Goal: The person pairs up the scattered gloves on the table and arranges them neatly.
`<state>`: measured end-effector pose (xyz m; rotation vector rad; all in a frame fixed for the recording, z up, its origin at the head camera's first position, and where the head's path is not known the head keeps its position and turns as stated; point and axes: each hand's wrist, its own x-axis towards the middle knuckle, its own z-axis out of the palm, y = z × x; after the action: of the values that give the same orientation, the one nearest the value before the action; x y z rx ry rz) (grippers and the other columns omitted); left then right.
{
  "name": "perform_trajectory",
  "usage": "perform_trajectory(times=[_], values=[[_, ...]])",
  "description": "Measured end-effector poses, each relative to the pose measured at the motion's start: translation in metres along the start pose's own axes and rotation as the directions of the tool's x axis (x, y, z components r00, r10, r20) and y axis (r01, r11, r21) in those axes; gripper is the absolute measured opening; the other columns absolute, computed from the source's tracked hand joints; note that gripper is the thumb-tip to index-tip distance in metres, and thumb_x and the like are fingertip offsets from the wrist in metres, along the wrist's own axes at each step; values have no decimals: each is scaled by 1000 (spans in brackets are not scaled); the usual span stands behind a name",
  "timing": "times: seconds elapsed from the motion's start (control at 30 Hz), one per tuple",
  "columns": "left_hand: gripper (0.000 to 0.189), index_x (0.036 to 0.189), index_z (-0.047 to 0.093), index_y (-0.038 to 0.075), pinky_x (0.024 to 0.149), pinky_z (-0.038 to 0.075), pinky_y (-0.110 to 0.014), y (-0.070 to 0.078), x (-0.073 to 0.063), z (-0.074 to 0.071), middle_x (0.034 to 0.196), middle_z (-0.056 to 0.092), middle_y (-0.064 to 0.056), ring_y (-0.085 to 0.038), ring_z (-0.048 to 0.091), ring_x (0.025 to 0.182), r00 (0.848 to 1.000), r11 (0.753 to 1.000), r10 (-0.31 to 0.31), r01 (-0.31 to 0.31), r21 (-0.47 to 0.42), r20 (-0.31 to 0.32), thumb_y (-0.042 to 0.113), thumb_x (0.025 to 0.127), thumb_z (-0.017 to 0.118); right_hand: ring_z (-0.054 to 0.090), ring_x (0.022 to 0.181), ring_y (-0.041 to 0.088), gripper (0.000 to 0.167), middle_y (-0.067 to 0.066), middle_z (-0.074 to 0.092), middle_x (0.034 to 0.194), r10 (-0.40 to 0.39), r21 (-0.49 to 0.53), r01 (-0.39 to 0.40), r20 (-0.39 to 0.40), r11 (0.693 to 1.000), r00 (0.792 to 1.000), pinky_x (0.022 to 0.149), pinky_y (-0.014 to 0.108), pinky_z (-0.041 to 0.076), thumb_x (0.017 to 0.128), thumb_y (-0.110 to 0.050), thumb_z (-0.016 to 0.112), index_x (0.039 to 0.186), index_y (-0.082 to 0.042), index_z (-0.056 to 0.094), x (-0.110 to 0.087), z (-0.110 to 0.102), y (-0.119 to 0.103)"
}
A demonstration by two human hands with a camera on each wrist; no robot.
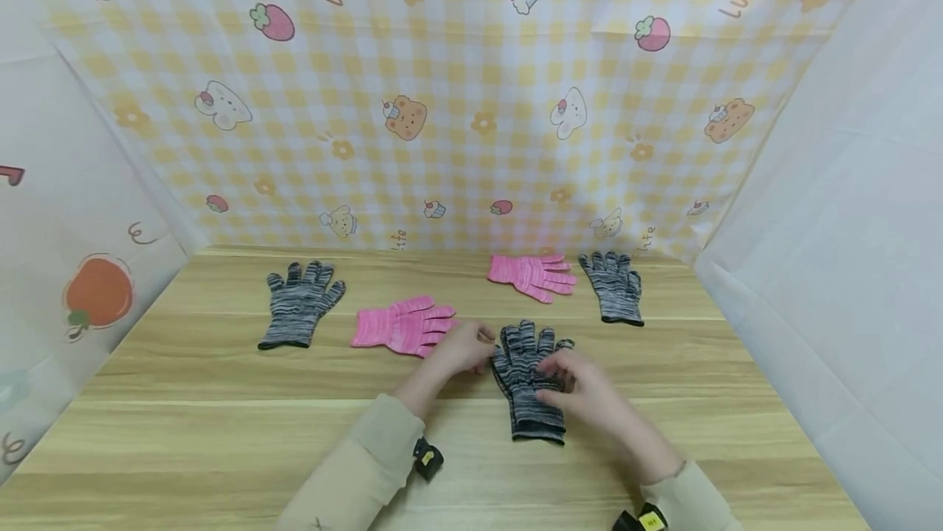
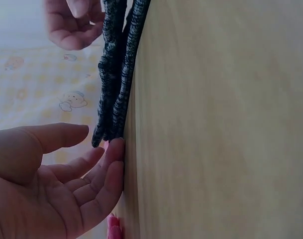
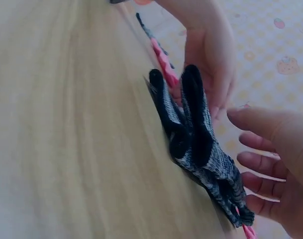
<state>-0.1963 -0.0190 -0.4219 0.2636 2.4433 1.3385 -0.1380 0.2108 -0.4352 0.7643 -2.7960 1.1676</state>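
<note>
Two black-and-grey knit gloves (image 1: 532, 384) lie one on top of the other in the middle of the table, fingers pointing away and cuffs toward me. My left hand (image 1: 466, 347) is at their left edge. In the left wrist view its fingers (image 2: 109, 186) are loosely bent, thumb apart, fingertips right by the gloves' edge. Over the right side of the stack is my right hand (image 1: 585, 388), thumb and fingers spread. The right wrist view shows a gap between its thumb and fingers, beside the stacked gloves (image 3: 191, 134), with nothing gripped.
One pink glove (image 1: 403, 326) lies just left of my left hand, a second pink glove (image 1: 532, 276) farther back. Single grey gloves lie at the back left (image 1: 298, 306) and back right (image 1: 615, 290). A checked cloth (image 1: 457, 163) hangs behind the wooden table (image 1: 221, 433).
</note>
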Motion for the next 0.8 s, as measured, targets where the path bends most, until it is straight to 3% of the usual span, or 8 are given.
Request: perform_trajectory(times=[0.2,0.33,0.57,0.8], values=[[27,110,62,-5,48,48,-27,-3,6,2,72,63,-8,-16,57,50,1000,1000,-3,3,10,29,7,87,68,51,88,9,31,-10,62,95,-219,-117,219,15,969,976,76,30,46,76,-30,81,100,-15,69,-2,6,-3],[22,103,64,-3,46,47,-26,-2,8,3,70,62,-6,-15,57,50,999,999,-7,5,49,35,7,85,71,47,85,7,32,-12,63,94,-303,-177,305,42,936,952,72,28,42,74,-33,82,98,-15,70,-4,9,-7],[7,80,65,3,42,42,-23,0,11,5,62,60,-5,-13,55,48,999,992,-7,3,128,35,6,81,72,39,82,5,36,-14,64,97,-269,-242,281,84,929,960,74,29,33,72,-39,82,98,-17,72,-5,10,-14],[9,75,65,5,40,39,-21,0,13,5,60,61,-5,-14,55,48,999,988,-18,12,157,32,6,81,72,44,94,6,44,-18,58,100,-220,-293,279,216,915,951,83,33,39,68,-50,81,101,-23,70,-8,14,-18]])
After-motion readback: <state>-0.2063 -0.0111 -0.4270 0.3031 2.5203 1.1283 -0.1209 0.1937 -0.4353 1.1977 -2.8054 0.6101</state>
